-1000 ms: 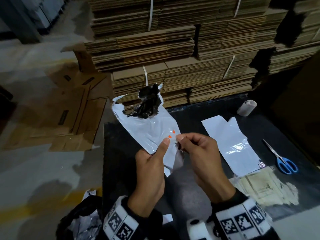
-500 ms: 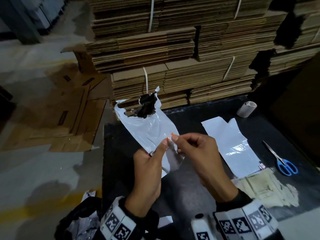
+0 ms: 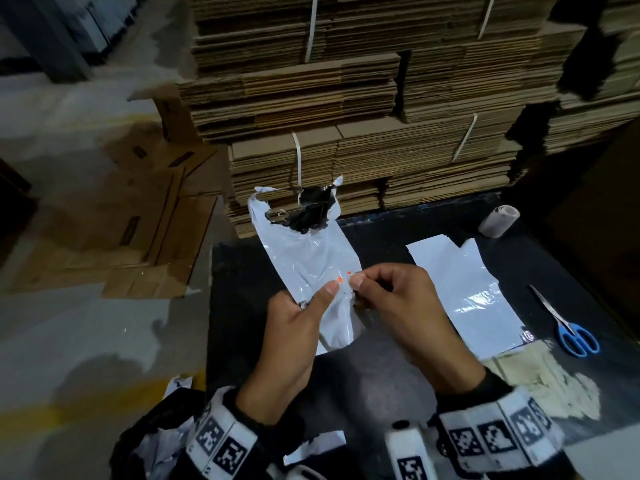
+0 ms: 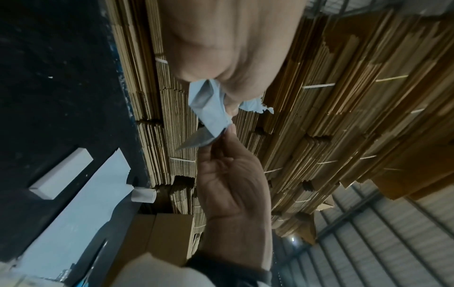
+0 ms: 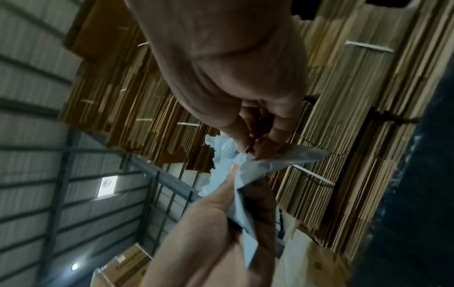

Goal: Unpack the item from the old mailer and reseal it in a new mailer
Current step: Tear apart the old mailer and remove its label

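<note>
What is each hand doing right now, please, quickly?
Left hand: pinching the torn white mailer between thumb and fingers.
Right hand: fingers curled, pinching the same mailer beside the left thumb.

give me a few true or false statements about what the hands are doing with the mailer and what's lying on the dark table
1. Both the left hand and the right hand pinch the torn white plastic mailer. True.
2. The blue-handled scissors are in the right hand. False: they lie on the dark table, to the right of both hands.
3. A flat white plastic mailer lies on the table to the right of the hands. True.
4. The far end of the torn mailer is neatly sealed. False: it is ripped open with ragged edges, dark inside.
5. The small white roll stands between the two hands. False: it lies near the table's far right edge.
</note>
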A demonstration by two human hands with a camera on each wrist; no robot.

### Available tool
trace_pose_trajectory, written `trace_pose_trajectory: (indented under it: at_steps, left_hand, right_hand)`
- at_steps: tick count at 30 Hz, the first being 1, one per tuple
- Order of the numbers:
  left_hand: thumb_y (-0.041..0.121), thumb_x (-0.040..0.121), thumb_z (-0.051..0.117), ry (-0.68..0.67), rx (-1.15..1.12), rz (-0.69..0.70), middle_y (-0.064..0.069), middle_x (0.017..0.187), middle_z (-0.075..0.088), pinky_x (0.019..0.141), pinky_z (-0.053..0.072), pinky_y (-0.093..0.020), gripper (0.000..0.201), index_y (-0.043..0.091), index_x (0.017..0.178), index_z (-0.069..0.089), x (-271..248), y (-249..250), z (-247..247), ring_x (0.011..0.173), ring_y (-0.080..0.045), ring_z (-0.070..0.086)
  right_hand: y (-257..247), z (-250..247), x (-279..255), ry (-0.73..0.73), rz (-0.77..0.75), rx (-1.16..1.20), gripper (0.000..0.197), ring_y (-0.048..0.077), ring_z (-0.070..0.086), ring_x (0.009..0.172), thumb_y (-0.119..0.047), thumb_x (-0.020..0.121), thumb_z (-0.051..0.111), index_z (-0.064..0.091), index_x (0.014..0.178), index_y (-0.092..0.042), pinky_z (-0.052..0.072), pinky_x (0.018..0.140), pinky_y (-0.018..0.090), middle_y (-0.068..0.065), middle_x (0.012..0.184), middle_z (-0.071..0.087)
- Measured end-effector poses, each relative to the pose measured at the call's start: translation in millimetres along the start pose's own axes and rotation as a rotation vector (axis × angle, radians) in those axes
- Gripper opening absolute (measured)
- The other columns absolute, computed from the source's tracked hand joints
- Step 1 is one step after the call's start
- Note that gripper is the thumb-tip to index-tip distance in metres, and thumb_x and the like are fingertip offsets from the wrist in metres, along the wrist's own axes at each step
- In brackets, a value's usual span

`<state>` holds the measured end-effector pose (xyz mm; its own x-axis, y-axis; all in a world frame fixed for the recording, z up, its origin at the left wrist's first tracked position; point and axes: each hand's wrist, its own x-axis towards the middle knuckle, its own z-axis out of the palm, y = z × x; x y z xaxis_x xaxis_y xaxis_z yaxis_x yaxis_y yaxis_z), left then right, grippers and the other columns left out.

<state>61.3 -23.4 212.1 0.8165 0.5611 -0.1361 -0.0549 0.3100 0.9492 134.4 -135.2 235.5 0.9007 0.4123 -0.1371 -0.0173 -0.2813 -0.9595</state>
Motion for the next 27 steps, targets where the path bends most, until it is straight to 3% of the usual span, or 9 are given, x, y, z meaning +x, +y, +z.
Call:
trace_pose_trajectory:
  at_steps: [3, 5, 8, 13, 18, 20, 22, 25, 27]
  left_hand:
    - [0.005, 0.087, 0.062, -0.023, -0.074, -0.042, 0.001, 0.100, 0.076, 0.078, 0.058, -0.027, 0.020, 0.020, 0.099, 0.070, 0.4, 1.5, -0.4, 0.096, -0.018, 0.072]
    - [0.003, 0.088, 0.059, -0.052, -0.134, -0.076, 0.001, 0.096, 0.076, 0.074, 0.058, -0.026, 0.021, 0.019, 0.096, 0.070, 0.3, 3.6, 0.5, 0.091, -0.016, 0.073]
    - [0.002, 0.086, 0.059, -0.083, -0.215, -0.130, 0.002, 0.089, 0.077, 0.065, 0.058, -0.023, 0.021, 0.018, 0.090, 0.072, 0.5, 5.4, 1.1, 0.081, -0.014, 0.074]
    - [0.015, 0.072, 0.065, -0.111, -0.271, -0.208, -0.004, 0.097, 0.076, 0.076, 0.060, -0.031, 0.020, 0.025, 0.082, 0.079, 2.6, 4.4, -0.9, 0.089, -0.021, 0.073]
    - [0.012, 0.078, 0.065, -0.054, -0.184, -0.117, 0.002, 0.094, 0.077, 0.075, 0.059, -0.027, 0.016, 0.021, 0.088, 0.074, 1.9, 7.8, -1.8, 0.089, -0.016, 0.073]
    - [0.010, 0.080, 0.065, -0.046, -0.164, -0.071, 0.004, 0.093, 0.077, 0.070, 0.058, -0.023, 0.017, 0.022, 0.091, 0.072, 0.9, 11.1, -1.3, 0.089, -0.015, 0.073]
    - [0.006, 0.086, 0.062, -0.041, -0.150, -0.059, 0.008, 0.088, 0.077, 0.066, 0.056, -0.020, 0.019, 0.022, 0.093, 0.068, -0.4, 14.3, -1.1, 0.084, -0.011, 0.073]
    - [0.008, 0.086, 0.063, -0.037, -0.130, -0.059, 0.011, 0.089, 0.076, 0.068, 0.057, -0.022, 0.019, 0.026, 0.094, 0.067, -1.9, 15.7, -1.0, 0.086, -0.011, 0.073]
    - [0.012, 0.083, 0.066, -0.030, -0.114, -0.039, 0.013, 0.088, 0.076, 0.067, 0.057, -0.022, 0.018, 0.028, 0.087, 0.072, -3.8, 16.8, 0.2, 0.085, -0.010, 0.073]
  right_hand:
    - [-1.1, -3.6, 2.0, -0.070, 0.092, 0.172, 0.019, 0.023, 0.063, 0.069, -0.013, 0.089, 0.064, 0.071, 0.082, 0.003, 0.055, 0.073, 0.037, 0.026, 0.081, 0.070]
    - [0.1, -5.2, 4.3, -0.099, 0.146, 0.279, 0.020, 0.026, 0.060, 0.070, -0.010, 0.089, 0.064, 0.069, 0.083, 0.008, 0.053, 0.074, 0.040, 0.031, 0.081, 0.066]
    - [0.3, -6.7, 6.6, -0.136, 0.203, 0.365, 0.018, 0.018, 0.058, 0.063, -0.006, 0.088, 0.062, 0.067, 0.085, 0.011, 0.049, 0.070, 0.032, 0.020, 0.074, 0.063]
    - [-0.5, -11.8, 8.3, -0.224, 0.270, 0.502, 0.016, 0.015, 0.058, 0.059, -0.004, 0.087, 0.060, 0.066, 0.087, 0.011, 0.053, 0.060, 0.020, 0.016, 0.071, 0.060]
    - [1.2, -3.7, 1.0, -0.122, 0.152, 0.447, 0.028, 0.024, 0.057, 0.070, -0.013, 0.087, 0.064, 0.064, 0.083, 0.015, 0.054, 0.062, 0.026, 0.021, 0.076, 0.061]
    - [1.1, 0.9, -2.6, -0.080, 0.099, 0.412, 0.031, 0.022, 0.057, 0.066, -0.021, 0.087, 0.066, 0.068, 0.076, 0.007, 0.053, 0.064, 0.029, 0.014, 0.068, 0.060]
    - [-0.5, 5.3, -6.6, -0.044, 0.031, 0.332, 0.021, 0.021, 0.061, 0.065, -0.021, 0.085, 0.069, 0.073, 0.071, -0.006, 0.053, 0.064, 0.031, 0.009, 0.066, 0.067]
    - [1.0, 11.7, -9.3, 0.051, -0.057, 0.221, 0.014, 0.011, 0.066, 0.062, -0.016, 0.086, 0.069, 0.075, 0.076, -0.009, 0.053, 0.059, 0.023, 0.003, 0.070, 0.073]
    - [3.1, 14.1, -9.5, 0.122, -0.102, 0.138, 0.013, 0.006, 0.066, 0.062, -0.017, 0.086, 0.068, 0.076, 0.077, -0.013, 0.053, 0.059, 0.021, -0.002, 0.070, 0.072]
